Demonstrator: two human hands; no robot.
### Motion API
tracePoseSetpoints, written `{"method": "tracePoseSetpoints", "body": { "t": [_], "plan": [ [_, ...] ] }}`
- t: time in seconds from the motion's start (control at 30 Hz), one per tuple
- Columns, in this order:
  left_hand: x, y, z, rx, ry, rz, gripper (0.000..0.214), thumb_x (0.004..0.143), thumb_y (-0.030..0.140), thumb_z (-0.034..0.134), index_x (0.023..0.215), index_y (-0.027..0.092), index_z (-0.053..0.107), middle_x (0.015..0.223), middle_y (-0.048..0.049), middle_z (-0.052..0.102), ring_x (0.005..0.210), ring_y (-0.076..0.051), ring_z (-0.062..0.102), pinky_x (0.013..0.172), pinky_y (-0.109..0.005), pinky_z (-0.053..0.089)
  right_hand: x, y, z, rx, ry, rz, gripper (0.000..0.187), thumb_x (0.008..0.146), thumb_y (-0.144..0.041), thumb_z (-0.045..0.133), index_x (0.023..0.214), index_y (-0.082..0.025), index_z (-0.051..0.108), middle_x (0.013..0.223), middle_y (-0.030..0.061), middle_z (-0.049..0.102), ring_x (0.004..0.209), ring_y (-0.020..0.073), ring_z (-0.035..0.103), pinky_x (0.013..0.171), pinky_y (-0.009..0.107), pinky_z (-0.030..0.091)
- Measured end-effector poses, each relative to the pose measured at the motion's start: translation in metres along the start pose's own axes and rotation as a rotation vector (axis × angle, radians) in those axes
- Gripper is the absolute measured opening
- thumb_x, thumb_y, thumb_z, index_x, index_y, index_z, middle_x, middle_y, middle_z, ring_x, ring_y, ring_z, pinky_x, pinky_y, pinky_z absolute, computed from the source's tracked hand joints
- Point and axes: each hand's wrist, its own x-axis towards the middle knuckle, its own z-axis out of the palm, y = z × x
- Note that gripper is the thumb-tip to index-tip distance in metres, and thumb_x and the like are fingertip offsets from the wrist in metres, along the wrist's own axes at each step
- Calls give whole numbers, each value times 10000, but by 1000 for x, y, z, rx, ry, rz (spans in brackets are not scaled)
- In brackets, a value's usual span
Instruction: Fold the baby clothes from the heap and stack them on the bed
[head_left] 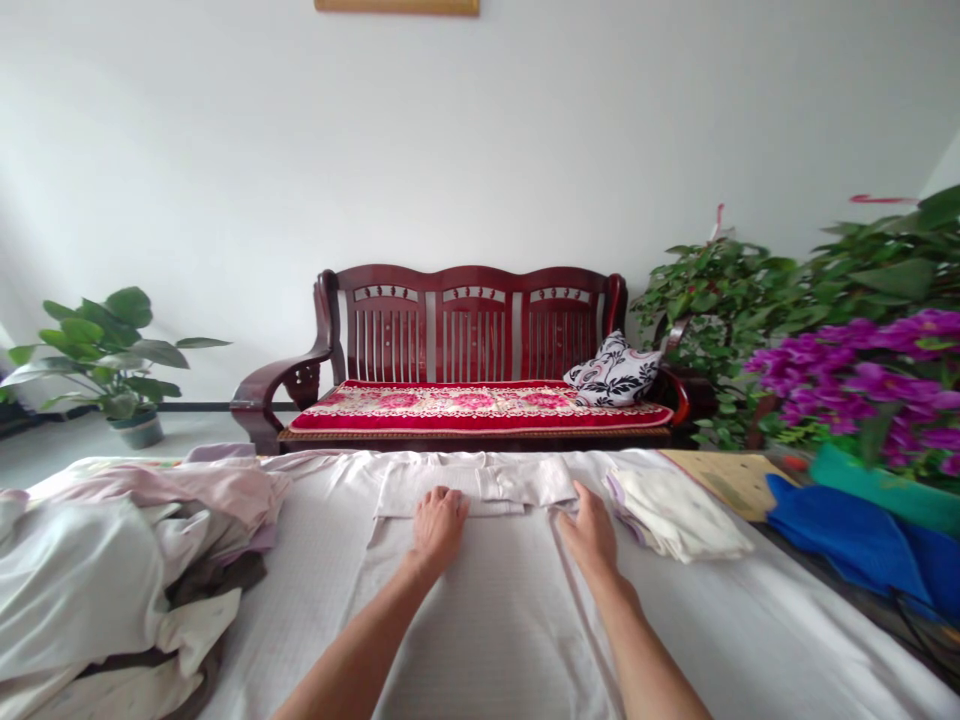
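Note:
A pale, finely striped garment (pixel 480 600) lies spread flat in front of me, its far part folded across in a band (pixel 495 485). My left hand (pixel 439 525) rests on this band left of its middle, palm down, fingers slightly bent and lying on the cloth. At the band's right end is my right hand (pixel 590 528), touching the edge with thumb and fingers apart. The garment's near end runs out of view between my forearms. To the right of my right hand sits a folded cream cloth (pixel 679 512) with a lilac edge showing beneath it.
A heap of loose clothes (pixel 97 580) covers the left of the white-covered table (pixel 300 600). Blue cloth (pixel 855 540) and purple flowers (pixel 862 385) stand at the right edge. Beyond are a wooden bench (pixel 472 330), a patterned cushion (pixel 616 375) and a potted plant (pixel 139 425).

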Motion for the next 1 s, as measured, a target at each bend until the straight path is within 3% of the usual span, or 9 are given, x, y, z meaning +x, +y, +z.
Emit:
{"method": "tracePoseSetpoints", "body": {
  "t": [0.17, 0.37, 0.47, 0.57, 0.77, 0.87, 1.0],
  "plan": [
    [31, 31, 9, -80, 19, -173, 381, 938, 430, 492, 1079, 176, 738, 1207, -173, 651, 1181, -351, 558, 982, -446, 414, 2, 10, 12, -11, -16, -18, 551, 874, -285, 456, 1389, -91, 483, 1339, 195, 604, 1220, 299, 585, 1015, 405, 463],
    [50, 42, 21, -281, 81, -249, 132, 811, 222, 624, 859, 161, 731, 1121, -182, 690, 1158, -377, 580, 966, -468, 422, 5, 11, 14, -62, -20, -30, 566, 902, -307, 453, 1419, -76, 449, 1328, 219, 604, 1203, 323, 595, 969, 423, 486],
    [55, 42, 24, -456, 114, -243, 72, 817, 182, 615, 763, 167, 660, 881, -120, 730, 975, -301, 678, 859, -391, 492, 6, 10, 16, -37, -31, -27, 564, 877, -260, 462, 1417, -102, 455, 1328, 198, 608, 1209, 297, 600, 968, 388, 490],
    [59, 40, 23, -671, 169, -247, 114, 889, 215, 546, 806, 163, 603, 755, -59, 717, 713, -195, 713, 668, -282, 531, 7, 11, 19, 11, -27, -28, 573, 865, -263, 466, 1421, -126, 453, 1329, 176, 612, 1216, 278, 600, 977, 370, 491],
    [61, 8, 7, -946, 337, -284, 167, 922, 292, 528, 1024, 160, 542, 792, -30, 715, 599, -133, 703, 568, -223, 552, 9, 11, 25, 69, -25, -69, 622, 836, -314, 513, 1435, -160, 442, 1363, 161, 592, 1269, 294, 563, 1025, 407, 477],
    [55, -20, 1, -968, 395, -317, 250, 906, 274, 550, 1126, 159, 521, 799, -18, 706, 565, -113, 678, 574, -225, 558, 10, 7, 29, 103, -33, -100, 642, 818, -293, 529, 1439, -159, 434, 1375, 166, 576, 1270, 297, 560, 1027, 426, 480],
    [47, -48, 4, -914, 377, -348, 342, 871, 192, 562, 1206, 144, 517, 816, -24, 700, 571, -113, 672, 558, -216, 537, 8, -2, 30, 110, -81, -168, 625, 816, -291, 563, 1423, -185, 459, 1355, 142, 576, 1249, 285, 568, 1028, 422, 478]
  ]
}}
